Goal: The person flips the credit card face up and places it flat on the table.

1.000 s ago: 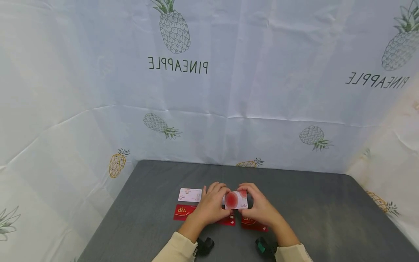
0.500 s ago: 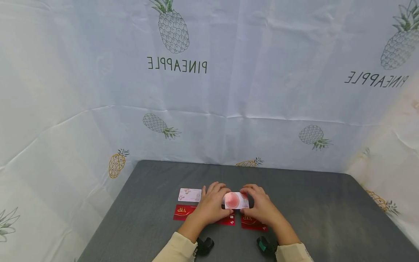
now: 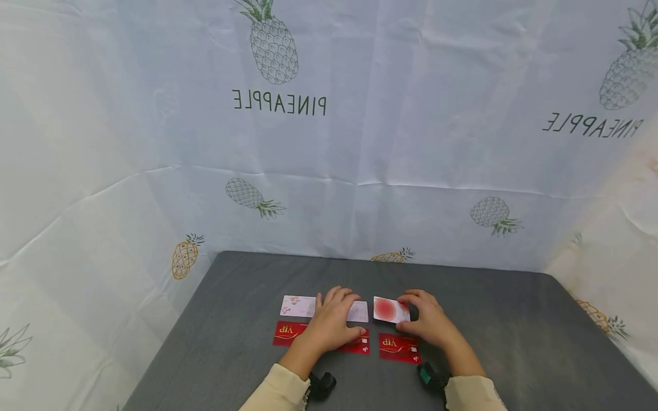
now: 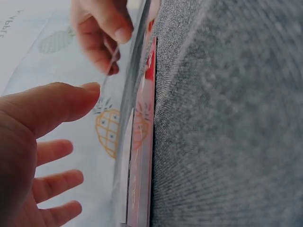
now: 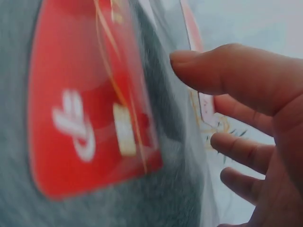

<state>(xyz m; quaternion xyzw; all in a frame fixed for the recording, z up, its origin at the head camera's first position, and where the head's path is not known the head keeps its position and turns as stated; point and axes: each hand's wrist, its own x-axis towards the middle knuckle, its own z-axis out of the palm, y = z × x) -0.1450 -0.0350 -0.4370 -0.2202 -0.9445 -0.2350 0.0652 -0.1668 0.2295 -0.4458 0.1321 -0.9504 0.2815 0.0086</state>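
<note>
My right hand pinches a white card with a red circle by its right end, thumb below and fingers above. In the right wrist view, part of this card shows beyond the thumb. My left hand hovers over the middle cards with its fingers spread and nothing between them. Under it, a pale card and a red card are partly hidden. A red VIP card lies just below the right hand.
Left of my left hand lie a white floral card and a red VIP card on the dark grey table. A pineapple-print curtain encloses the back and sides.
Both hands held the card by its two ends. The left hand has let go, and the right hand has carried the card a little right, uncovering the pale card's right end.
</note>
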